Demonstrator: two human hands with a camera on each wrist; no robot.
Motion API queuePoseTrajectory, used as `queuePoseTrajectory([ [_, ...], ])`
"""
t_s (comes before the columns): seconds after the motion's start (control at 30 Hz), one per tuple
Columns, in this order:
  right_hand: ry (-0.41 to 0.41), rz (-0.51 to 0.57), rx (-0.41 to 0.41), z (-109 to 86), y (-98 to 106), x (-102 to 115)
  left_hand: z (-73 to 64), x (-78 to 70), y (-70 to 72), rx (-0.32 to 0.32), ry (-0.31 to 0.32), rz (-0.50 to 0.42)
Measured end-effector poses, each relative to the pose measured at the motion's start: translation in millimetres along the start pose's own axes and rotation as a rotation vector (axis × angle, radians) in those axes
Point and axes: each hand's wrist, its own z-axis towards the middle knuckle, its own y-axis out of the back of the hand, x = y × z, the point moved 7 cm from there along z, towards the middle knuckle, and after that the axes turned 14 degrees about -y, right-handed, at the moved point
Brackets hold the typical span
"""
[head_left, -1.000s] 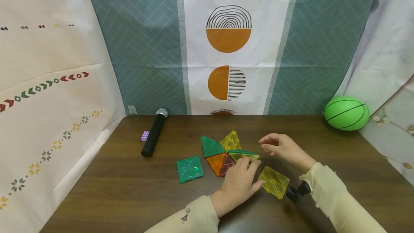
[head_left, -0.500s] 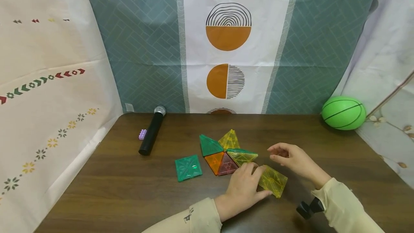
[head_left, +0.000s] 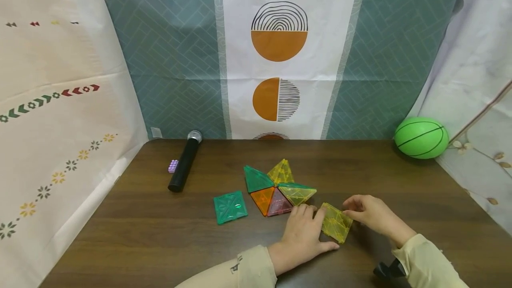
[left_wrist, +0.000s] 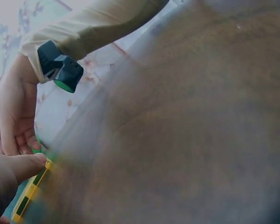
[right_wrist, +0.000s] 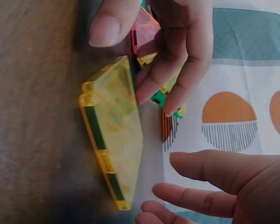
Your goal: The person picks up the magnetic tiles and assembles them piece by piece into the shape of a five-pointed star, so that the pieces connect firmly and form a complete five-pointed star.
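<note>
A translucent yellow square magnetic tile (head_left: 336,225) lies on the table between my two hands. My left hand (head_left: 302,237) is at its left side, fingertips right at the upper left corner and thumb stretched out below it. At the tile's right corner is my right hand (head_left: 374,217), fingers loosely bent. In the right wrist view the right thumb and fingers (right_wrist: 200,165) stand apart beside the yellow tile (right_wrist: 116,135). Beyond the left fingertips spreads a fan of triangular tiles in green, orange, purple (head_left: 279,203) and yellow.
A green square tile (head_left: 230,207) lies to the left of the fan. Farther left are a black microphone (head_left: 186,163) and a small purple block (head_left: 173,166). A green ball (head_left: 422,138) sits at the back right, before the hanging cloth (head_left: 360,57).
My left hand has shifted from the fan's near right tile to the yellow square tile. My right hand has come down and nearer to that tile's right corner.
</note>
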Motion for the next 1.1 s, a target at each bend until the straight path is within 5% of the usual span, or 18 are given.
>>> queuePoseTrajectory([
  [0.27, -0.027, 0.059, 0.066, -0.1, -10, -7, 4.0, -6.7, -2.8, 0.001, -0.021, 0.039],
  [0.47, -0.022, 0.089, 0.077, -0.5, -12, -7, 6.8, -10.4, -1.1, -0.064, -0.031, 0.065],
  [0.9, 0.034, 0.105, 0.081, -3.7, -14, -9, 6.1, -4.1, 0.9, -0.168, -0.003, -0.137],
  [1.1, 0.076, 0.203, 0.128, -4.6, -14, -8, 4.3, -4.2, 9.7, -0.250, -0.054, -0.007],
])
